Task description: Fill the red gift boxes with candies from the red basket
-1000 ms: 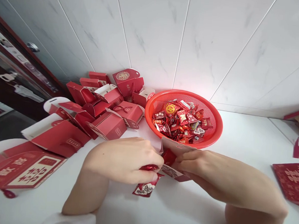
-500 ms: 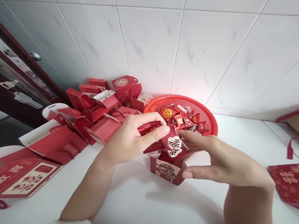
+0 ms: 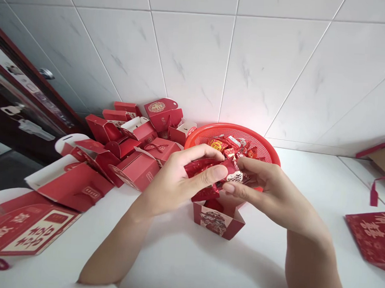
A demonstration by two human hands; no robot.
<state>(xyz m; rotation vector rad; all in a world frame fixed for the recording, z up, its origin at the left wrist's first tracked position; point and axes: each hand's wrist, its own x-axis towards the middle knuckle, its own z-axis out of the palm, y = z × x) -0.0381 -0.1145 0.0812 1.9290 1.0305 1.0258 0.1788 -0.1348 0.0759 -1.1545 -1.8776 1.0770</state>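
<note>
Red wrapped candies (image 3: pixel 211 193) are bunched in my left hand (image 3: pixel 190 178), its thumb pressed over them. My right hand (image 3: pixel 262 178) pinches one candy with white-and-black lettering (image 3: pixel 235 176) at the edge of that bunch, so both hands touch it. Directly below stands an open red gift box (image 3: pixel 218 221) with a printed front; something red shows inside, partly hidden by the hands. Behind the hands, a red plastic basket (image 3: pixel 275 155) holds several more wrapped candies (image 3: pixel 233 141).
Several red gift boxes (image 3: pixel 135 166), some open, crowd the left of the white counter (image 3: pixel 178 265). A flat red packet (image 3: pixel 374 237) lies at the right, near a box with a red tassel (image 3: pixel 374 196). A tiled wall (image 3: pixel 190 65) rises behind; keys (image 3: pixel 33 127) hang at the far left.
My right hand has left the side of the open box and moved up and inward to pinch the lettered candy. My left hand has shifted slightly right, still holding the candies.
</note>
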